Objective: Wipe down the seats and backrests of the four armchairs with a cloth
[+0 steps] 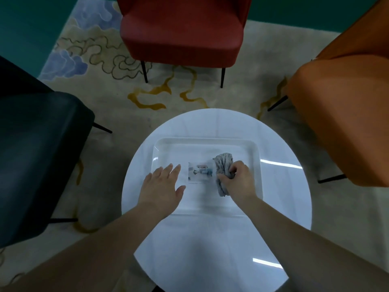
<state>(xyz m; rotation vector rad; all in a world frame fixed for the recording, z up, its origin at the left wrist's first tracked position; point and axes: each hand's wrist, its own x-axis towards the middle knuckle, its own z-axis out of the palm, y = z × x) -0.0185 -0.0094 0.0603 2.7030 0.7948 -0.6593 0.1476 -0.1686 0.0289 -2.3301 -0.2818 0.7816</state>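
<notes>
Cloth: bunched grey cloth (223,172) lies in the white tray (255,151), toward its right edge, on the round table (294,207).
Right hand: my right hand (239,179) has fingers curled into the cloth, gripping it.
Left hand: my left hand (162,187) is flat, fingers spread, on the tray's left side, holding nothing.
Doing it well: I should gather the loose folds fully before lifting, then start on the nearest seat, orange armchair (345,114).

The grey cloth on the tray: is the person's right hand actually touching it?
Touching. The head view shows the right hand with fingers curled round the grey cloth, bunching it over the white tray. The left hand lies open beside it.
</notes>
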